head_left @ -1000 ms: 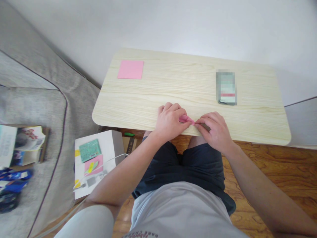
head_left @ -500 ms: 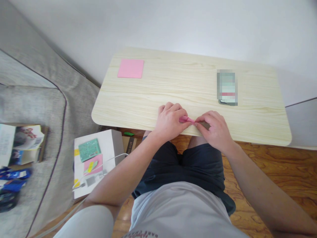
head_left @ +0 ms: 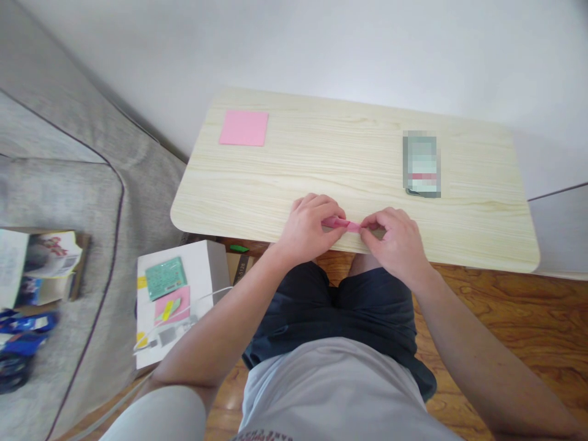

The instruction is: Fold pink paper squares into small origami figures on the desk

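Note:
A small folded pink paper [head_left: 340, 223] lies at the near edge of the light wooden table [head_left: 349, 165]. My left hand [head_left: 307, 229] is closed around its left end, fingers curled over it. My right hand [head_left: 395, 242] pinches its right tip between thumb and forefinger. Most of the paper is hidden between the two hands. A flat pink square sheet [head_left: 243, 128] lies at the table's far left corner, well away from both hands.
A phone [head_left: 421, 163] lies on the table's right half. A grey sofa [head_left: 55, 184] stands on the left with books and blue items on it. A white box [head_left: 172, 294] with a green board, coloured notes and a cable sits on the wooden floor by my left knee.
The pink paper has flattened down a little between my hands and my fingers have shifted slightly on it. Nothing else on the table has moved.

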### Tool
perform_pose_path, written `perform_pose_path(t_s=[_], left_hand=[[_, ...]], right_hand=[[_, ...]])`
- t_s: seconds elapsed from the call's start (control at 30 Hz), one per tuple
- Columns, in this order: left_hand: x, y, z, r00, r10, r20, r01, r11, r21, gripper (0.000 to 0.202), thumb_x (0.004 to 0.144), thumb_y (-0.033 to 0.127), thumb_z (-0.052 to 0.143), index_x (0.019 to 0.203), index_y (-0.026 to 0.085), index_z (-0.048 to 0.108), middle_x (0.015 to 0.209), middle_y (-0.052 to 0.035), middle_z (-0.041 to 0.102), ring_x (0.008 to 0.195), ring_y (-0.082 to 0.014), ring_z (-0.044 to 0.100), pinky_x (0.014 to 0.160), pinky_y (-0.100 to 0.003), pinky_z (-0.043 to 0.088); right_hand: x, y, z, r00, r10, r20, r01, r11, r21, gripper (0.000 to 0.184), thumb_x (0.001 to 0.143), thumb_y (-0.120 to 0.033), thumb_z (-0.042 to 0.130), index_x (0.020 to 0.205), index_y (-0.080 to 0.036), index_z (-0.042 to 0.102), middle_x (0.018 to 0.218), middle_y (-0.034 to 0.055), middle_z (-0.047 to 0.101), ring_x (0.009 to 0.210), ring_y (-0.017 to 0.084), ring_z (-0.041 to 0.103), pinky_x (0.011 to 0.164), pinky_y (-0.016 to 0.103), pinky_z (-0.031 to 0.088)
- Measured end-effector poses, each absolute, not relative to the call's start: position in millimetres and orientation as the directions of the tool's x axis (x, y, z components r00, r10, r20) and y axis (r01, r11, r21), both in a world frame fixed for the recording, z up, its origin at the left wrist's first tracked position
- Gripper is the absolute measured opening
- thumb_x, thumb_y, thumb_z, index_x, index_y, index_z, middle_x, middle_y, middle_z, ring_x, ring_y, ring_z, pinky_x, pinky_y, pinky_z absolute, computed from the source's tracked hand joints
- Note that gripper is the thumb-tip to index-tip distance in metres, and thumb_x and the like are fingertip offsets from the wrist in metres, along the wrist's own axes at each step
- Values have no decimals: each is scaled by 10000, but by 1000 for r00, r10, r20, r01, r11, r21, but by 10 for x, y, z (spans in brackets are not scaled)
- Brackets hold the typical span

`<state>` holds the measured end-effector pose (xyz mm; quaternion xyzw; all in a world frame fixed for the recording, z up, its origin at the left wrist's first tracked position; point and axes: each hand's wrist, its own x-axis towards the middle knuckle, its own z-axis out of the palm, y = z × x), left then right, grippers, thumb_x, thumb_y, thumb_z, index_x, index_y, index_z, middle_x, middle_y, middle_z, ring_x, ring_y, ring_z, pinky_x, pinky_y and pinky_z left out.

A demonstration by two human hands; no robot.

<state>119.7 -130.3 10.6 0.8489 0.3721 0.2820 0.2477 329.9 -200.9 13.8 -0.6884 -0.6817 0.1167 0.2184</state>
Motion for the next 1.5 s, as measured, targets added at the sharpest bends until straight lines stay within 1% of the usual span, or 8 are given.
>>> perform_pose_path(t_s=[0.1, 0.43, 0.57, 0.77, 0.9, 1.0, 1.2, 1.5], left_hand=[[1070, -1267, 103, 520, 788, 330, 465, -585, 664, 157, 873, 235, 704, 1022, 233, 754, 1121, -49, 699, 1097, -230, 602, 1008, -400, 442], [953, -1242, 48, 470, 831, 296, 561, -541, 626, 135, 916, 238, 655, 961, 253, 782, 1057, -49, 717, 1075, -250, 596, 1003, -438, 439], [983, -1260, 88, 484, 827, 287, 452, -517, 726, 153, 958, 267, 615, 989, 230, 760, 1012, -44, 742, 1011, -221, 640, 951, -392, 469], [1012, -1341, 161, 433, 877, 208, 283, -351, 893, 133, 939, 256, 632, 1060, 216, 672, 955, -17, 725, 923, -170, 676, 852, -323, 487], [1025, -1363, 186, 441, 883, 160, 158, -252, 955, 281, 900, 247, 694, 1165, 217, 604, 860, 5, 723, 831, -147, 669, 845, -315, 489], [1028, -1358, 193, 467, 878, 109, 106, -178, 978, 272, 876, 261, 730, 1119, 205, 621, 830, 1, 723, 781, -141, 667, 784, -299, 490], [1039, -1345, 168, 504, 861, 68, -69, -38, 997, 195, 867, 285, 747, 1003, 194, 641, 843, -17, 710, 798, -156, 708, 743, -293, 515], [1061, -1329, 187, 488, 868, 88, -74, -59, 996, 83, 863, 248, 724, 900, 178, 697, 809, -21, 721, 775, -146, 683, 749, -293, 522]], right_hand=[[3306, -2018, 122, 41, 986, 159, 885, 38, -464, 48, 874, -270, 704, 882, -247, 746, 907, 51, 722, 935, 273, 623, 863, 426, 443], [3345, -2048, 71, 44, 970, 237, 839, 93, -536, 42, 869, -228, 697, 868, -249, 733, 905, 32, 732, 931, 257, 633, 865, 420, 450], [3350, -2091, 100, 92, 967, 239, 724, 100, -682, 55, 897, -242, 680, 924, -248, 727, 912, 20, 738, 883, 224, 666, 844, 389, 487], [3357, -2154, 105, 229, 963, 144, 510, 8, -860, 68, 889, -321, 738, 922, -262, 735, 903, 4, 765, 826, 200, 697, 808, 359, 522], [3382, -2162, 87, 259, 961, 94, 372, -9, -928, 168, 853, -346, 787, 987, -259, 736, 932, 23, 784, 847, 210, 724, 819, 371, 549], [3395, -2164, 98, 251, 966, 66, 316, -18, -949, 247, 829, -350, 812, 1048, -253, 751, 965, 35, 794, 882, 217, 741, 848, 378, 566], [3409, -2164, 136, 255, 965, 55, 273, -18, -962, 155, 795, -339, 835, 896, -242, 770, 847, 20, 782, 786, 199, 714, 769, 355, 560], [3404, -2153, 246, 256, 966, -24, 253, -91, -963, 143, 750, -329, 849, 847, -241, 792, 786, 15, 777, 679, 167, 655, 634, 303, 502]])
